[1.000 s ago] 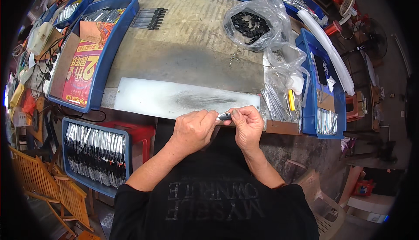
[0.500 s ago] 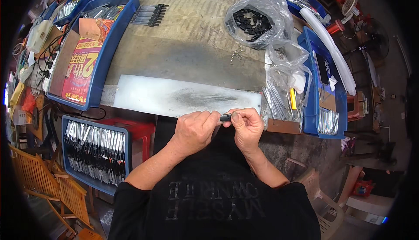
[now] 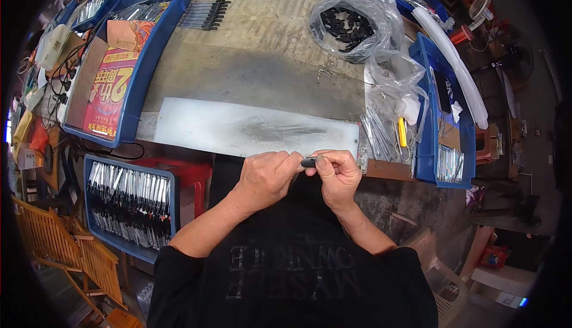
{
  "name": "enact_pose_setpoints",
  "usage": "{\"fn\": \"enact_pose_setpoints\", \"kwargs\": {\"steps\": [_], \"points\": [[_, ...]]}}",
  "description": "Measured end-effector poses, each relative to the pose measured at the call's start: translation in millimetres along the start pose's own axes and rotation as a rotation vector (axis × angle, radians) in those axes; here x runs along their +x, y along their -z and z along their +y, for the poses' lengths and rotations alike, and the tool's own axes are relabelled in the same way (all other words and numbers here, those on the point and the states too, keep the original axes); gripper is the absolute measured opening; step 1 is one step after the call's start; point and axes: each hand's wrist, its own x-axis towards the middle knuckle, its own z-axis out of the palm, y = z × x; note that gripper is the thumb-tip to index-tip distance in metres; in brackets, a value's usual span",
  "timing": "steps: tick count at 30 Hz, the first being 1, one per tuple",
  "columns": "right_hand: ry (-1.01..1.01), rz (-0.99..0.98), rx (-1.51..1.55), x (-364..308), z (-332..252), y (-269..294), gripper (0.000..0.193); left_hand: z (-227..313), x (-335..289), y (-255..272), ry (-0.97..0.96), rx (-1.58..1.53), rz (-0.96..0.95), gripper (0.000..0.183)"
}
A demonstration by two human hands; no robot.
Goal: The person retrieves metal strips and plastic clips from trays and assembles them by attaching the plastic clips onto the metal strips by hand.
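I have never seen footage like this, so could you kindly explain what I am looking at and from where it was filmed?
The picture comes from a wide fisheye camera worn on a person's head, looking down, so straight edges bend. No machine: two bare hands work at the table's near edge. The left hand and right hand pinch a small dark part between them. On the table lie a metal sheet, a clear bag of black parts, thin metal rods and blue trays. A blue bin of finished-looking pieces sits lower left.
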Motion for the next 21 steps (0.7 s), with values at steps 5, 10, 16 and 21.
{"fn": "enact_pose_setpoints", "kwargs": {"steps": [5,10,16,21], "points": [[-0.085,0.028,0.039,0,-5,-1,0.005,0,-3,0,0.015,0.025,-0.002,0.016],[-0.13,-0.084,-0.061,5,-9,12,0.011,-1,0,5,0.05,-0.069,-0.094,0.014],[0.038,-0.27,-0.384,19,-21,18,0.021,-3,0,9,0.048,-0.082,-0.077,0.015],[0.195,-0.418,-0.574,26,-25,20,0.023,-2,-1,11,0.05,-0.071,-0.104,0.014]]}}
